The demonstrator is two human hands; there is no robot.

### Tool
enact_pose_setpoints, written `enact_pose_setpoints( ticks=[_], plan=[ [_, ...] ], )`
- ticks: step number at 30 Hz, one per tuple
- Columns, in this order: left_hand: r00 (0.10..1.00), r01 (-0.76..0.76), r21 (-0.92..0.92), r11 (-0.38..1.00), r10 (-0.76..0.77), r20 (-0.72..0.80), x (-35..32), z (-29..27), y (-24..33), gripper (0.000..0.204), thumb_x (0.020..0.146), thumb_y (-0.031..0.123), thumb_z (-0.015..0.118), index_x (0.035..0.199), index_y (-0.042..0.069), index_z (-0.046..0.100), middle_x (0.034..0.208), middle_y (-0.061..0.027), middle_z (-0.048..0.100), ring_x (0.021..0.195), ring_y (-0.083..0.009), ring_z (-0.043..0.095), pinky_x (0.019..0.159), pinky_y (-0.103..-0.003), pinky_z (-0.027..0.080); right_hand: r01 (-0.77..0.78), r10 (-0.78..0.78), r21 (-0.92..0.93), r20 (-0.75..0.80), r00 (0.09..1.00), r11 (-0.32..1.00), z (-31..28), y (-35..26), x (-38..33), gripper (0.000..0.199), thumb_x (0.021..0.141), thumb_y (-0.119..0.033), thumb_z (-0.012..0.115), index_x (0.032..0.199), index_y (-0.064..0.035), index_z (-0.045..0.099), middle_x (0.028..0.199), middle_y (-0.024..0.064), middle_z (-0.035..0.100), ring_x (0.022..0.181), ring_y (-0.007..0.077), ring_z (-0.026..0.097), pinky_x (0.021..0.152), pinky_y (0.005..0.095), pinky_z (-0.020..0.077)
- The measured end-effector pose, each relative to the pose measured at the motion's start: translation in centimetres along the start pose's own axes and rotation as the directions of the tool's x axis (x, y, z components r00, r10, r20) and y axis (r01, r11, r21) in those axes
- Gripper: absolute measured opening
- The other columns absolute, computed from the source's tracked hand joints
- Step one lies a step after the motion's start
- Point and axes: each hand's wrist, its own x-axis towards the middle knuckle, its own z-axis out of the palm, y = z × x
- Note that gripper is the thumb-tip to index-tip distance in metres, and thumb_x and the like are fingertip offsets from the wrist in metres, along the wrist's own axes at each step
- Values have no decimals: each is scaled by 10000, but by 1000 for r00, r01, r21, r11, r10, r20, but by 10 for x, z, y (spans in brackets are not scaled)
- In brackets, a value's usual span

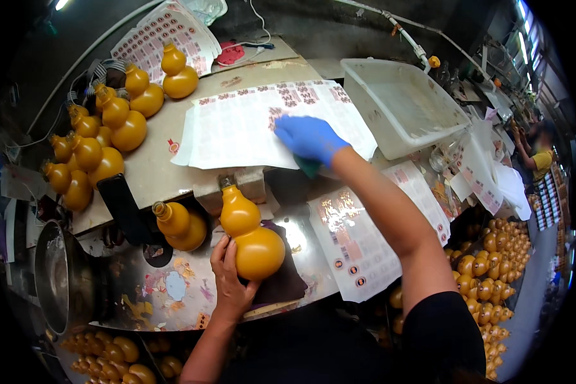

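Observation:
A glossy amber gourd-shaped bottle (253, 249) stands tilted on a dark cloth (287, 281) at the bench's front. My bare left hand (232, 275) is closed around its lower bulb, thumb and fingers against the near left side. The bottle's narrow neck leans towards a pale block (246, 185). Farther back, my right hand (310, 137) wears a blue glove and reaches onto a white sheet of reddish printed decals (237, 128). Its fingers are bent together at one print. A dark green piece (308, 166), perhaps cloth or sponge, shows under the palm; its kind is unclear.
Several gourd bottles (128, 131) crowd the left, one (180, 227) nearer. A black phone (121, 208) stands beside a metal pan (51, 275). Another decal sheet (358, 256) lies right, below a translucent tub (403, 109). More bottles (486, 275) fill the lower right; a person (541, 153) is beyond.

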Motion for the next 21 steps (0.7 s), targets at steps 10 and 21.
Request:
enact_pose_setpoints(
  ticks=[10, 21],
  plan=[
    [1000, -15, -56, 998, 14, -20, 6, 0, 6, 884, 663, 23, 788, 1415, 91, 327, 1387, -208, 308, 1275, -408, 378, 1052, -463, 366, -4, 30, 102, -258, 966, 995, 0, -7, -98, 573, 781, -275, 722, 1322, -190, 552, 1321, 103, 562, 1112, 296, 601, 914, 354, 506],
    [998, 44, -84, 995, -48, -39, 3, -3, 6, 938, 714, 129, 801, 1469, 71, 247, 1408, -184, 336, 1296, -361, 374, 1082, -419, 328, 112, 296, 841, -308, 904, 529, 33, -1, -129, 142, 874, -59, 654, 1008, -19, 676, 988, 71, 706, 875, 146, 672, 775, 256, 525]
  ],
)
